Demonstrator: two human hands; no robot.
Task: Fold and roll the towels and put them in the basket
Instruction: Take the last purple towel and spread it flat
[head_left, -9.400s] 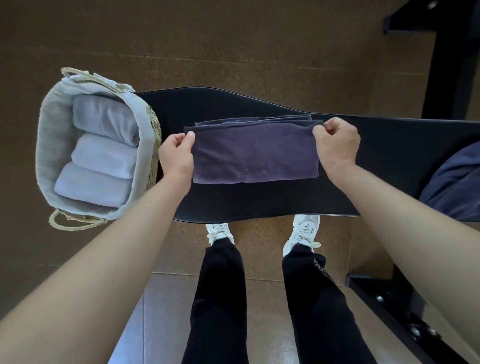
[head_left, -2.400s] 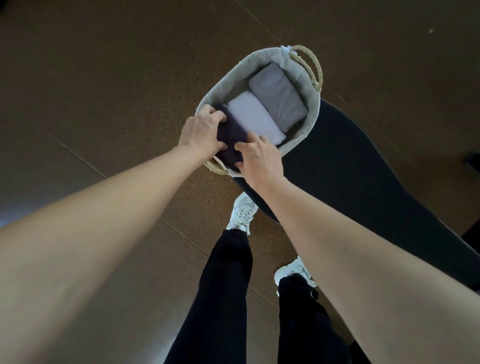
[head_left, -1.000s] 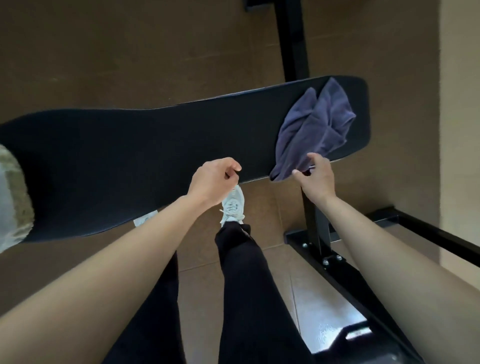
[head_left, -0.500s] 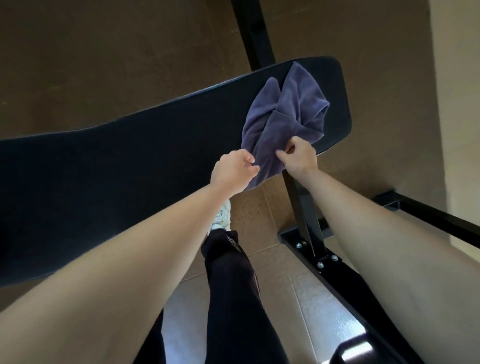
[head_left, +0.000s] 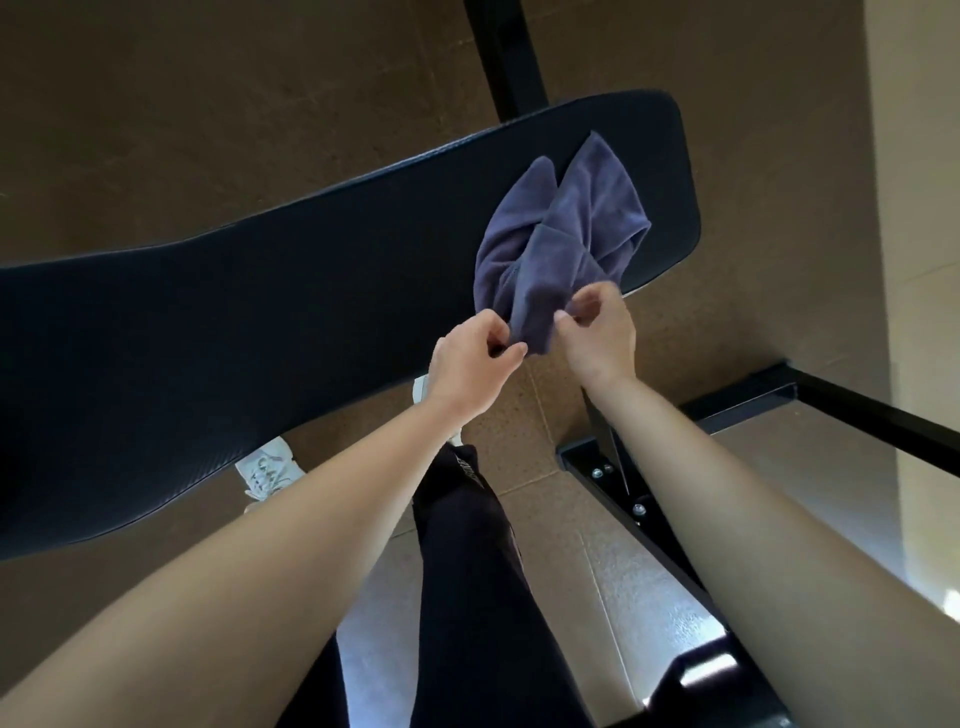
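A crumpled purple-grey towel (head_left: 566, 234) lies at the right end of the long black padded bench (head_left: 260, 312), its near edge hanging over the front rim. My left hand (head_left: 475, 358) pinches the lower left corner of that edge. My right hand (head_left: 597, 332) pinches the same edge a little to the right. Both hands are close together at the bench's front edge. The basket is out of view.
A black metal frame (head_left: 649, 519) with bolts runs across the floor at lower right, and a black post (head_left: 509, 57) rises behind the bench. My legs and white shoes (head_left: 267, 473) stand under the bench's front edge on the brown floor.
My left hand has closed on the towel's near edge beside my right hand. The towel's lower edge has been drawn slightly toward me.
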